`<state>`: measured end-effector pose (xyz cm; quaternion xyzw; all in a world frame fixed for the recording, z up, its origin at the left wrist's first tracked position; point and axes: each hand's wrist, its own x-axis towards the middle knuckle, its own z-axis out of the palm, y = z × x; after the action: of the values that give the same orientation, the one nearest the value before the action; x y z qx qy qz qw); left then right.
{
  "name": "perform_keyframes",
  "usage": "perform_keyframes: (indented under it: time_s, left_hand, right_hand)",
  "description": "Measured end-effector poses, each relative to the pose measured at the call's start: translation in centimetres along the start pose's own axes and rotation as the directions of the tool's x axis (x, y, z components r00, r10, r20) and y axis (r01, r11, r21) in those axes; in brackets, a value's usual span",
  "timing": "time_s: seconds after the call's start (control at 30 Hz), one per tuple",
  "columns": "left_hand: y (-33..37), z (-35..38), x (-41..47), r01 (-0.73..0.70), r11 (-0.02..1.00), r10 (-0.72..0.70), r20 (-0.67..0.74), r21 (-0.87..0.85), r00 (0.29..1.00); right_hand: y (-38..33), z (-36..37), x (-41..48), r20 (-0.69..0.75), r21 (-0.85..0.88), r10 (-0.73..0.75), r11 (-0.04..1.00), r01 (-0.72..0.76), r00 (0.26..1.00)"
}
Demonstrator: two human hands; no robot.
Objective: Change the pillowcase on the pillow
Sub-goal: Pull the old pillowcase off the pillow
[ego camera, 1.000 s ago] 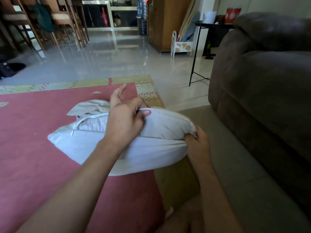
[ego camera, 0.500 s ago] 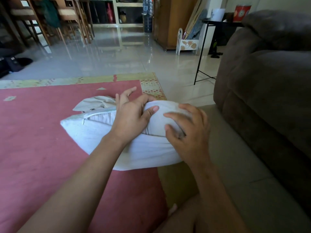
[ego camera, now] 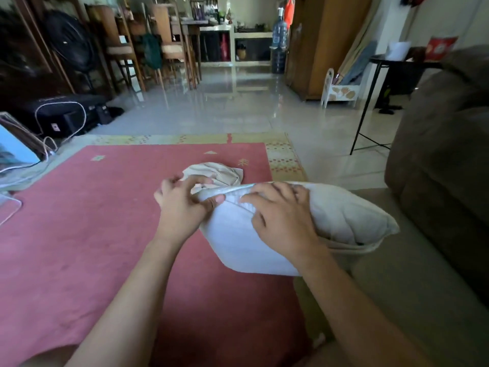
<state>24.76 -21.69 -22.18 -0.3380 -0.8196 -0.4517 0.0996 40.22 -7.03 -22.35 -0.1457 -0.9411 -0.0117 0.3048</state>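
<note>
Two hands: left hand (ego camera: 182,207) pinching the pillow (ego camera: 344,218), right hand (ego camera: 283,221) spread atop; crumpled pillowcase (ego camera: 219,173) behind, sofa (ego camera: 436,154) beside.

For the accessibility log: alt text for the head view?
A person's left hand pinches the corner of a plump white fabric pillow while the right hand rests spread on top. A red woven rug lies below, a crumpled beige cloth behind the pillow, a brown upholstered sofa at right.
</note>
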Motion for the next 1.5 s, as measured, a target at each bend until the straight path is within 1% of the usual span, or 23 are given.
perform_keyframes:
  time_s: [0.03, 0.07, 0.1, 0.2, 0.3, 0.4, 0.47, 0.53, 0.67, 0.73, 0.83, 0.9, 1.0, 1.07, 1.13, 1.17, 1.23, 1.27, 1.3, 1.4, 1.43, 1.5]
  left_hand:
    - [-0.5, -0.3, 0.0, 0.064, 0.992, -0.052, 0.109, -0.11, 0.993]
    - [-0.9, -0.6, -0.1, 0.091, 0.979, -0.061, 0.169, -0.18, 0.984]
    - [-1.3, -0.9, -0.5, 0.091, 0.972, -0.051, 0.184, -0.217, 0.982]
    - [-2.5, -1.3, -1.2, 0.074, 0.967, -0.044, 0.126, -0.244, 0.991]
    - [-3.7, -0.8, -1.3, 0.111, 0.963, -0.089, 0.099, -0.246, 0.991]
    - [-4.1, -0.4, -0.9, 0.113, 0.961, -0.101, 0.06, -0.252, 0.993]
    - [-4.4, -0.1, -0.6, 0.145, 0.948, -0.143, 0.027, -0.282, 0.989]
    - [-5.0, 0.7, -0.3, 0.203, 0.926, -0.206, 0.023, -0.32, 0.978]
    - [-6.4, 3.1, -0.4, 0.317, 0.863, -0.316, 0.069, -0.394, 0.946]
    - [-7.1, 4.3, -0.9, 0.394, 0.815, -0.387, 0.108, -0.426, 0.916]
    - [-8.3, 6.4, -2.3, 0.522, 0.715, -0.482, 0.213, -0.466, 0.85]
    - [-8.6, 7.6, -3.3, 0.561, 0.687, -0.515, 0.236, -0.462, 0.824]
    - [-8.0, 8.1, -3.8, 0.529, 0.748, -0.508, 0.167, -0.4, 0.845]
    - [-6.8, 7.2, -3.7, 0.468, 0.786, -0.452, 0.142, -0.404, 0.881]
    - [-4.7, 6.0, -3.9, 0.413, 0.797, -0.4, 0.127, -0.44, 0.908]
    - [-3.7, 5.7, -4.2, 0.375, 0.82, -0.367, 0.105, -0.432, 0.924]
    - [-1.6, 5.7, -4.6, 0.298, 0.911, -0.298, 0.044, -0.285, 0.954]
    - [-0.9, 6.0, -4.7, 0.263, 0.938, -0.264, 0.027, -0.227, 0.964]
    - [-0.6, 6.6, -4.7, 0.257, 0.938, -0.258, 0.027, -0.231, 0.966]
    - [0.0, 8.0, -4.4, 0.31, 0.862, -0.337, 0.004, -0.401, 0.942]
    - [-0.1, 8.6, -4.4, 0.307, 0.854, -0.345, -0.016, -0.42, 0.938]
    - [-0.5, 9.8, -5.2, 0.311, 0.875, -0.342, -0.02, -0.37, 0.939]
  right_hand:
    - [-0.7, 0.5, 0.5, 0.011, 0.028, -0.02, 0.999, 0.02, 1.0]
    - [-1.2, 0.9, 1.0, 0.024, 0.055, -0.033, 0.998, 0.032, 0.999]
    - [-1.5, 1.2, 1.5, 0.035, 0.086, -0.038, 0.996, 0.034, 0.999]
    - [-1.8, 1.7, 2.4, 0.05, 0.173, -0.003, 0.985, -0.005, 0.999]
    - [-1.8, 1.6, 2.7, 0.072, 0.235, 0.007, 0.972, -0.024, 0.997]
    - [-1.6, 1.8, 2.8, 0.096, 0.225, 0.001, 0.974, -0.023, 0.995]
    - [-1.1, 2.1, 2.6, 0.071, 0.192, -0.02, 0.981, 0.006, 0.997]
    - [-0.5, 2.3, 2.1, 0.02, 0.181, -0.046, 0.983, 0.041, 0.999]
    - [0.8, 2.0, 1.2, -0.055, 0.243, -0.026, 0.969, 0.038, 0.998]
    - [1.6, 1.7, 0.9, -0.106, 0.265, 0.008, 0.964, 0.021, 0.994]
    - [2.2, 1.7, 0.7, -0.157, 0.278, 0.045, 0.961, 0.0, 0.987]
    - [2.1, 2.2, 1.0, -0.164, 0.299, 0.049, 0.954, 0.002, 0.985]
    - [2.1, 2.8, 2.0, -0.166, 0.317, 0.092, 0.948, -0.035, 0.982]
    - [2.2, 2.9, 2.8, -0.169, 0.29, 0.12, 0.955, -0.067, 0.978]
    - [2.1, 2.9, 3.5, -0.149, 0.237, 0.102, 0.969, -0.065, 0.984]
    - [2.0, 3.0, 3.8, -0.133, 0.226, 0.09, 0.972, -0.058, 0.987]
    - [2.0, 3.2, 4.2, -0.109, 0.216, 0.08, 0.975, -0.055, 0.991]
    - [2.1, 3.3, 4.4, -0.107, 0.213, 0.08, 0.975, -0.056, 0.991]
    - [2.2, 3.5, 4.5, -0.11, 0.216, 0.079, 0.975, -0.054, 0.991]
    - [2.2, 3.8, 4.8, -0.105, 0.223, 0.067, 0.974, -0.042, 0.992]
    - [2.2, 3.9, 4.9, -0.108, 0.216, 0.076, 0.975, -0.052, 0.991]
    - [2.4, 4.1, 5.1, -0.145, 0.188, 0.128, 0.977, -0.099, 0.981]
